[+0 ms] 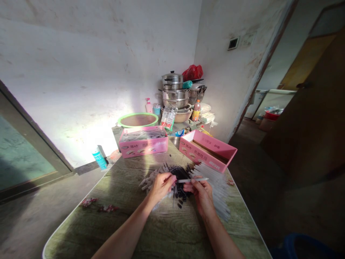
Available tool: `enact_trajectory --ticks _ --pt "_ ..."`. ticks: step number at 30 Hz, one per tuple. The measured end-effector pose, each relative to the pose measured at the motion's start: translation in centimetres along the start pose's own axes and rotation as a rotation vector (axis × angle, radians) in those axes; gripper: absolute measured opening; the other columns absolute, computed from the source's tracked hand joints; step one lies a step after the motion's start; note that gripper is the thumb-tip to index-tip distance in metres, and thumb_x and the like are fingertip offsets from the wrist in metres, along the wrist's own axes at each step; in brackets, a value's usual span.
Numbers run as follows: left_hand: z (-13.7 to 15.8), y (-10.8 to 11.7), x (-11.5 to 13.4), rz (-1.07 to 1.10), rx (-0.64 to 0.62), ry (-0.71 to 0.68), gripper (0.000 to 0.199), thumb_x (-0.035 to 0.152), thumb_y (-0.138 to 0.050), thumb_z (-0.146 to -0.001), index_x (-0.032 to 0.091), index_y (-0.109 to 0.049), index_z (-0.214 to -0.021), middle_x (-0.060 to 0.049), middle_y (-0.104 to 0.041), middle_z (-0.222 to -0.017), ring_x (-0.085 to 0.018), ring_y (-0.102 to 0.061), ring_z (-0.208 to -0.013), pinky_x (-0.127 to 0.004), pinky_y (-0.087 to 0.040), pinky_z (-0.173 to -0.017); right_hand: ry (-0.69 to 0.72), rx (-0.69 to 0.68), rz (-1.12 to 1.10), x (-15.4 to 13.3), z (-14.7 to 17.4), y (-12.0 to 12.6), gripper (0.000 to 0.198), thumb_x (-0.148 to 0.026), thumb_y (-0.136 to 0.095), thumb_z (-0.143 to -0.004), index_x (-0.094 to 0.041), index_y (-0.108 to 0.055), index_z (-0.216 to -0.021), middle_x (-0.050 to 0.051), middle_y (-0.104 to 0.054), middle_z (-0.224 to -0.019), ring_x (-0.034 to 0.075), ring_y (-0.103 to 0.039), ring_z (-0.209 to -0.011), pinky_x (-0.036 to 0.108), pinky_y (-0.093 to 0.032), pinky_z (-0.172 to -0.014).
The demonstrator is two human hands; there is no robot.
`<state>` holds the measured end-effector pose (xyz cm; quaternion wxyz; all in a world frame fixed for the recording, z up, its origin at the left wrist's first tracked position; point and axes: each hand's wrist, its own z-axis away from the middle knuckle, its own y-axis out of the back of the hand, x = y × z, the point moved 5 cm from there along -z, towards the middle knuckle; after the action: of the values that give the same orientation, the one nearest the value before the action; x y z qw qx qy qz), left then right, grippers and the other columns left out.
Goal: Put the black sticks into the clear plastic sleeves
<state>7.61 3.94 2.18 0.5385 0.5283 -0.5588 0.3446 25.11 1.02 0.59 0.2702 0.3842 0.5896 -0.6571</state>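
Note:
My right hand [201, 190] grips a slim white pen barrel [198, 179], held level above the tabletop with its narrow end toward the right. At the barrel's left end, the fingers of my left hand [164, 184] are pinched together; whatever small piece is between them is hidden. Beneath and between both hands lies a pile of small black pen parts [182, 172], some thin and some short. Left of it is a heap of short whitish pieces [147, 181], partly behind my left hand. Many more white barrels [219, 190] lie side by side at the right of my right hand.
A pink box [144, 146] full of greyish-white sticks stands at the table's far left. Another pink box [208, 153], tilted in view, stands at far right. Behind them are a green-rimmed basin [138, 115], stacked steel pots [175, 96] and a drink bottle [196, 110].

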Motion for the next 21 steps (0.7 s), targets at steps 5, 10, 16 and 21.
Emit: enact_trajectory --ticks 5,10,16,21 --pt "-0.06 -0.46 -0.24 0.001 -0.045 0.019 0.029 0.040 -0.065 -0.078 0.012 -0.064 -0.072 0.004 -0.051 -0.050 -0.006 -0.044 -0.042 -0.017 -0.032 -0.041 -0.004 0.001 0.005 0.13 -0.07 0.01 0.030 -0.028 -0.083 -0.065 -0.015 -0.062 -0.083 0.006 -0.074 -0.064 0.021 -0.071 -0.054 0.031 -0.061 -0.055" --pt "-0.04 -0.18 -0.25 0.118 0.011 0.016 0.032 0.036 -0.073 -0.072 0.013 -0.064 -0.092 0.000 -0.062 -0.068 -0.007 -0.049 -0.046 -0.016 -0.033 -0.038 -0.004 -0.002 -0.002 0.21 -0.08 0.04 0.029 -0.028 -0.082 -0.065 -0.014 -0.063 -0.083 0.006 -0.074 -0.064 0.021 -0.070 -0.052 0.031 -0.061 -0.054" --pt "0.17 -0.21 0.35 -0.044 -0.045 0.032 0.034 0.041 -0.060 -0.082 0.013 -0.061 -0.063 0.004 -0.048 -0.043 -0.005 -0.040 -0.037 -0.016 -0.031 -0.039 -0.005 -0.008 0.004 0.21 -0.02 0.05 0.029 -0.028 -0.083 -0.065 -0.014 -0.064 -0.082 0.006 -0.074 -0.064 0.021 -0.070 -0.052 0.031 -0.061 -0.055" --pt "0.06 -0.32 -0.34 0.099 -0.029 0.031 0.027 0.036 -0.072 -0.072 0.013 -0.064 -0.084 0.004 -0.055 -0.054 -0.006 -0.043 -0.039 -0.017 -0.033 -0.037 -0.002 -0.008 0.009 0.29 -0.06 0.13 0.029 -0.027 -0.082 -0.066 -0.015 -0.063 -0.084 0.005 -0.074 -0.064 0.021 -0.070 -0.053 0.031 -0.061 -0.054"
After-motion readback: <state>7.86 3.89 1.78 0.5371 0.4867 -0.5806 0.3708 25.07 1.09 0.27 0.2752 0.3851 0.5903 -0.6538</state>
